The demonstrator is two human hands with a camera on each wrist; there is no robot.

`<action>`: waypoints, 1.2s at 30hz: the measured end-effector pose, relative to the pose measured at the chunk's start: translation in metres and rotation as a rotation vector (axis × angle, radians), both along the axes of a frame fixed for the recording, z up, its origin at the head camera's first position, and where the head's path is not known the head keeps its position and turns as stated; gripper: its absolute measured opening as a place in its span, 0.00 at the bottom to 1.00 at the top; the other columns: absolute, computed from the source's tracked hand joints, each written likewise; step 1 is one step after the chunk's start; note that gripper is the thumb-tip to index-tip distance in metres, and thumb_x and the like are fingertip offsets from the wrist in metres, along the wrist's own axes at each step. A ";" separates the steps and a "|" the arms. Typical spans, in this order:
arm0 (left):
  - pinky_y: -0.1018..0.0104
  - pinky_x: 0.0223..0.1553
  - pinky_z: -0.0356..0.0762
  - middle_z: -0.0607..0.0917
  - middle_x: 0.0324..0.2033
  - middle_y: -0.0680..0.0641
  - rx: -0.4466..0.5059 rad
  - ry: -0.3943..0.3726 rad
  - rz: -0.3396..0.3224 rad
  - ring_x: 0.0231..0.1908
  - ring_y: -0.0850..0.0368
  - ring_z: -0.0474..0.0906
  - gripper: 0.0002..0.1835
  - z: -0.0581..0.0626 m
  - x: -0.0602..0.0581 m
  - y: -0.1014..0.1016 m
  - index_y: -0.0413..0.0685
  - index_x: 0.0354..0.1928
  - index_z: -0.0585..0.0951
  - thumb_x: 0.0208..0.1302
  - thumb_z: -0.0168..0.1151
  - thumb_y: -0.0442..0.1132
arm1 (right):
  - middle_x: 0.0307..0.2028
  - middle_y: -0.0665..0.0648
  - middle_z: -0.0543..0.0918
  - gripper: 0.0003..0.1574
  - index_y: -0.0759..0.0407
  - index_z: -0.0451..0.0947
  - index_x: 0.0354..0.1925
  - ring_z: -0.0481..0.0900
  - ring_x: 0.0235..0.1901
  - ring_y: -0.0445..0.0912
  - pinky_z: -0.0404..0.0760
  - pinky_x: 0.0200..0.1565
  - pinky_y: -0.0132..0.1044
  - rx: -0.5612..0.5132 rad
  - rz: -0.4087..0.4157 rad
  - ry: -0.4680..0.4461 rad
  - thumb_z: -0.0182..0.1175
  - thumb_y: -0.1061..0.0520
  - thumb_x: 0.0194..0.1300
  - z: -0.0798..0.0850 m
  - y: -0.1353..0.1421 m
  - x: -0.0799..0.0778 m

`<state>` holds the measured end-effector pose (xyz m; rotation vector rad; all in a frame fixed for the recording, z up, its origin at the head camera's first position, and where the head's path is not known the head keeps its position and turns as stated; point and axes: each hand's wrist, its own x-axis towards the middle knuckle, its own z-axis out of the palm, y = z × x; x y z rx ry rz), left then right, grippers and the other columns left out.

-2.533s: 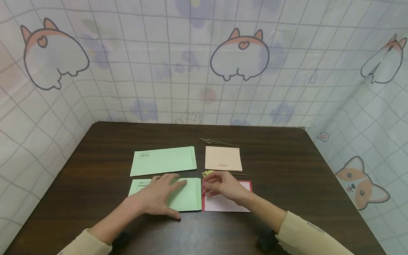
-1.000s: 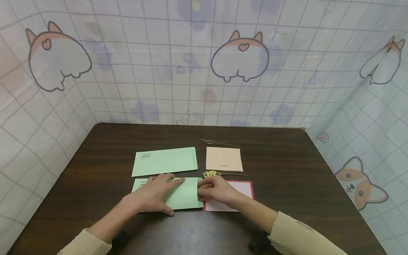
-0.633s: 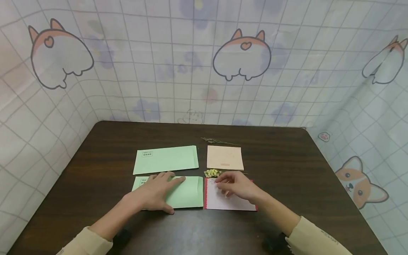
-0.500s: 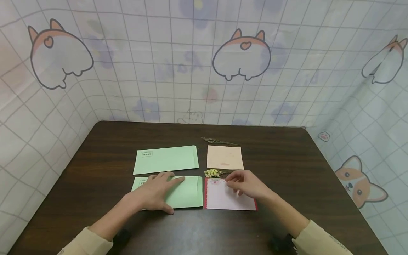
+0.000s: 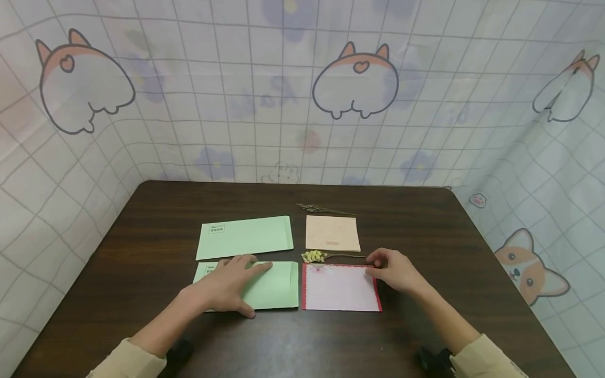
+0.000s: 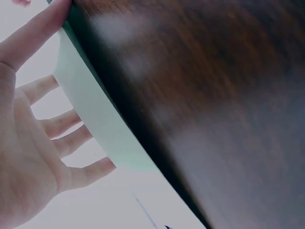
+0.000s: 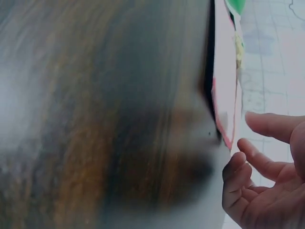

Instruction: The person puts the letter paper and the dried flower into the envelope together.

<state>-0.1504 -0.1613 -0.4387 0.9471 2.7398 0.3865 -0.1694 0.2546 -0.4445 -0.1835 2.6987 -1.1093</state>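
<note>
Hand position on the left is unchanged: the left hand (image 5: 230,284) rests flat, fingers straight, on the near green envelope (image 5: 276,286). The right hand (image 5: 394,270) has shifted rightward off the red-bordered card (image 5: 340,289) to its far right corner, fingers loosely curled, grasp unclear. Only the head view shows the yellow sprig (image 5: 314,256). Bare surface (image 5: 472,273) lies right.

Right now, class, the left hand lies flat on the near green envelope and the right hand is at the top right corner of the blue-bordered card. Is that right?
Not quite. The card has a red border, not blue, as the head view shows. The rest holds: the left hand lies flat on the near green envelope, and the right hand is at the card's top right corner.
</note>
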 end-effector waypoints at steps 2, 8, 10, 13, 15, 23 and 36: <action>0.33 0.55 0.68 0.71 0.64 0.41 0.003 -0.003 -0.001 0.64 0.40 0.68 0.56 0.000 0.000 0.000 0.52 0.77 0.67 0.46 0.84 0.58 | 0.40 0.57 0.78 0.19 0.63 0.82 0.50 0.74 0.37 0.50 0.73 0.37 0.42 0.018 -0.005 0.003 0.72 0.57 0.64 -0.001 0.002 0.000; 0.34 0.56 0.67 0.71 0.65 0.40 -0.007 0.004 0.000 0.65 0.41 0.67 0.56 0.001 0.001 0.000 0.52 0.77 0.67 0.46 0.84 0.57 | 0.40 0.57 0.78 0.18 0.62 0.83 0.49 0.73 0.37 0.50 0.74 0.37 0.42 0.059 0.007 0.024 0.72 0.58 0.62 -0.005 0.003 0.000; 0.35 0.56 0.67 0.71 0.65 0.40 -0.011 0.011 -0.001 0.65 0.41 0.67 0.56 0.001 0.000 0.000 0.52 0.77 0.67 0.46 0.84 0.57 | 0.39 0.56 0.79 0.15 0.61 0.84 0.47 0.74 0.38 0.50 0.74 0.38 0.43 0.089 0.015 0.041 0.73 0.59 0.62 -0.006 0.002 -0.001; 0.34 0.56 0.68 0.71 0.65 0.40 -0.014 0.011 0.000 0.64 0.41 0.67 0.56 0.001 0.000 0.001 0.52 0.77 0.67 0.46 0.84 0.57 | 0.37 0.55 0.79 0.11 0.60 0.85 0.42 0.74 0.37 0.49 0.74 0.39 0.43 0.138 0.031 0.060 0.73 0.60 0.60 -0.008 0.001 -0.001; 0.34 0.57 0.67 0.71 0.65 0.40 -0.013 0.002 0.001 0.65 0.41 0.67 0.56 0.001 0.001 0.001 0.52 0.77 0.67 0.46 0.84 0.57 | 0.36 0.54 0.79 0.09 0.58 0.84 0.39 0.73 0.36 0.49 0.74 0.38 0.43 0.160 0.040 0.063 0.74 0.60 0.59 -0.009 0.001 -0.001; 0.35 0.58 0.66 0.70 0.66 0.40 -0.013 -0.005 0.008 0.66 0.40 0.66 0.56 -0.001 0.002 0.002 0.53 0.77 0.66 0.46 0.84 0.57 | 0.32 0.54 0.79 0.06 0.59 0.81 0.38 0.75 0.32 0.48 0.76 0.34 0.41 0.060 0.027 -0.002 0.70 0.62 0.64 -0.005 0.002 -0.001; 0.34 0.58 0.66 0.70 0.66 0.39 -0.007 -0.005 0.013 0.67 0.41 0.65 0.57 0.001 0.001 0.001 0.52 0.77 0.66 0.46 0.84 0.57 | 0.37 0.63 0.84 0.13 0.73 0.79 0.50 0.85 0.35 0.53 0.87 0.42 0.47 -0.369 0.023 -0.172 0.64 0.65 0.71 0.005 0.014 -0.007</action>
